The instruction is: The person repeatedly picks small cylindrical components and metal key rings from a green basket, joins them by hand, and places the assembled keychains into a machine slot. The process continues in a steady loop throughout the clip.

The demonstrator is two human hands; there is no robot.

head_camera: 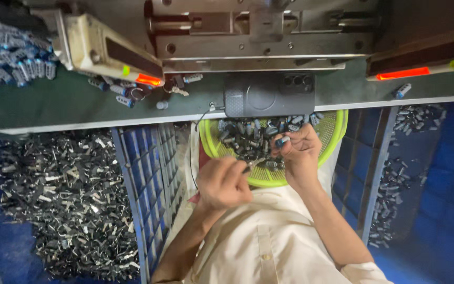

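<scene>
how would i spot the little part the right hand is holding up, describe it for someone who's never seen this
Start at the yellow-green mesh basket in the person's lap, just below the edge of the green workbench. Above its heap of small cylinders is the right hand; pinched in its fingertips is one small capacitor. It alone is lifted clear of the pile, a dark cylinder with a blue band.

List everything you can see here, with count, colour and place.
Basket: one, yellow-green, on the lap, under the bench edge.
Small cylinders: many, grey-blue, in the basket.
Phone: one, black, on the bench edge above the basket.
Metal clips: many, silvery, in the blue bin at left.
Cylinder heap: many, blue-grey, top left on the bench.
Green bench: one, across the middle.
Left hand: holds a small metal piece.
Right hand: holds one cylinder.
</scene>
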